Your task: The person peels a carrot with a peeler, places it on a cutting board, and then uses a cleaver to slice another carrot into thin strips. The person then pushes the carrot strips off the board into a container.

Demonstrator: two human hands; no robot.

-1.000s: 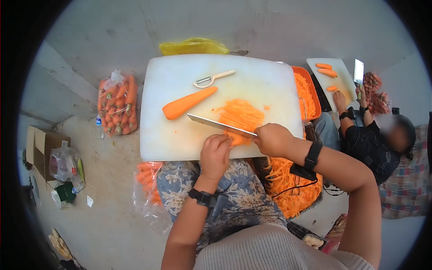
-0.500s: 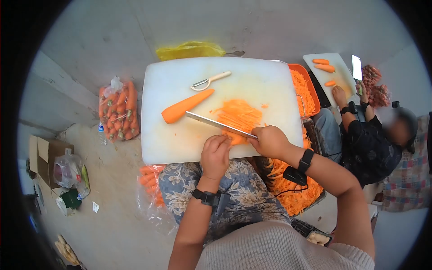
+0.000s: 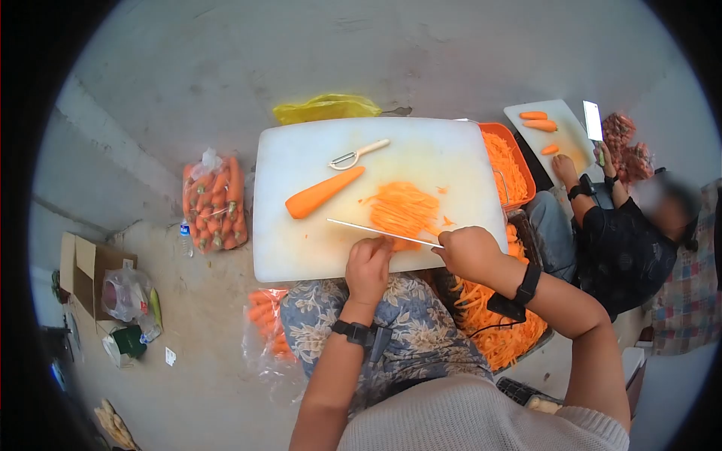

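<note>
My right hand [image 3: 468, 249] is closed round the handle of a knife [image 3: 376, 228], whose blade lies across a piece of carrot [image 3: 407, 245] near the front edge of the white cutting board [image 3: 301, 252]. Bent fingers of my left hand [image 3: 368, 266] press on that carrot piece, which is partly hidden by hand and blade. Just beyond the blade, cut carrot strips [image 3: 404, 206] lie in a loose pile. A larger peeled carrot [image 3: 324, 193] rests to the left of the pile. Behind it is a peeler [image 3: 359, 154] with a pale handle.
At the right stand an orange-red tub [image 3: 533, 183] of carrot shreds and a dark crate holding more shreds [image 3: 492, 331]. A co-worker [image 3: 628, 240] holds a cleaver [image 3: 593, 122] beside another board [image 3: 562, 116]. Bagged carrots [image 3: 214, 203] and a cardboard box [image 3: 83, 270] sit left.
The view has shifted, so the board appears lower and farther right. The knife blade now stands more edge-on over the carrot piece. Both hands keep their hold.
</note>
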